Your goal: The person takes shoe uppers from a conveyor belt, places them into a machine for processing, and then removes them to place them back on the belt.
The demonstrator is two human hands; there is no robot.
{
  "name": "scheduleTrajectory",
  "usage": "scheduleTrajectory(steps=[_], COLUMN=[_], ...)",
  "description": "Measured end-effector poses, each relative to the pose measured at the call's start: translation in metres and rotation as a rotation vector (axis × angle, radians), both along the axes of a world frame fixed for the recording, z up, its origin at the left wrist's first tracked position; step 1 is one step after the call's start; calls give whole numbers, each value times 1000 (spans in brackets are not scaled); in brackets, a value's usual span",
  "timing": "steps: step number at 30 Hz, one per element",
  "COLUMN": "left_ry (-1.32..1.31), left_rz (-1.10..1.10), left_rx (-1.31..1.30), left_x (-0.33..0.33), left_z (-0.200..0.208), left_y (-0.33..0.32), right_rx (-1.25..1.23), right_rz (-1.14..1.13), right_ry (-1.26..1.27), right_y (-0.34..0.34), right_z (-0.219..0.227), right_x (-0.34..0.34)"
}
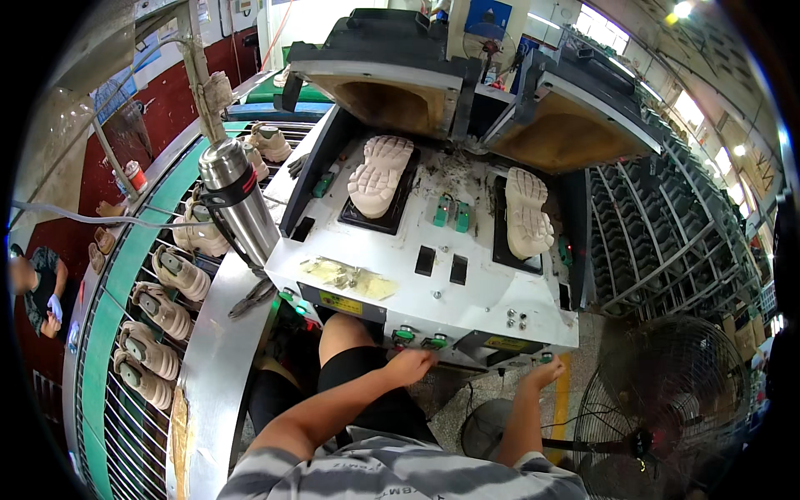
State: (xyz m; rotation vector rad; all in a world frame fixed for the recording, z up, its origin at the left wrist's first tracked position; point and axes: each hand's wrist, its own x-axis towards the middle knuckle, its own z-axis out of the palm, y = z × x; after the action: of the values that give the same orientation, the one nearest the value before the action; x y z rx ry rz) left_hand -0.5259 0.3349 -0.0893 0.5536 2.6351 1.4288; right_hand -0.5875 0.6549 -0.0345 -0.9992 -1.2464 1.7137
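My left hand (pixel 410 367) is closed, its fingers curled just below the round green buttons (pixel 434 342) on the machine's front panel. Over to the right, my right hand (pixel 545 372) is closed too, its fingertips at a small green button (pixel 546 358) near the front corner. I cannot tell whether either hand presses a button. On the white two-station press (pixel 392 258), a pale shoe with its ridged sole up (pixel 381 177) lies on the left black pad, and another upturned shoe (pixel 528 214) lies on the right pad. Both hinged lids (pixel 379 96) (pixel 575 125) stand raised.
A steel thermos (pixel 243 204) stands at the press's left edge, near dark gloves (pixel 252 297). Beyond it, a roller conveyor (pixel 108 367) carries several beige shoes (pixel 162 308). At right are a large floor fan (pixel 658 400) and a metal rack (pixel 658 242). Another person (pixel 43 287) is at far left.
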Motion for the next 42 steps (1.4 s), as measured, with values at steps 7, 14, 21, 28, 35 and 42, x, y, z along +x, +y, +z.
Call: scheduleTrajectory(steps=[7, 14, 21, 28, 35, 42], left_ry=[-129, 17, -24, -59, -133, 6], left_rz=[208, 1129, 1964, 1974, 1947, 1958], left_rx=[240, 171, -500, -374, -345, -451], left_x=[-5, 103, 347, 396, 395, 393], left_z=[-3, -3, -48, -39, -24, -25], left_y=[-11, -190, -315, -309, -315, -314], right_rx=[-510, 1062, 1506, 1349, 1171, 1009], right_rz=[509, 1407, 819, 942, 837, 668], right_ry=[146, 291, 669, -593, -747, 254], right_y=[48, -206, -418, -482, -490, -389], right_z=[-53, 15, 99, 163, 194, 73], right_x=[28, 77, -114, -233, -184, -139])
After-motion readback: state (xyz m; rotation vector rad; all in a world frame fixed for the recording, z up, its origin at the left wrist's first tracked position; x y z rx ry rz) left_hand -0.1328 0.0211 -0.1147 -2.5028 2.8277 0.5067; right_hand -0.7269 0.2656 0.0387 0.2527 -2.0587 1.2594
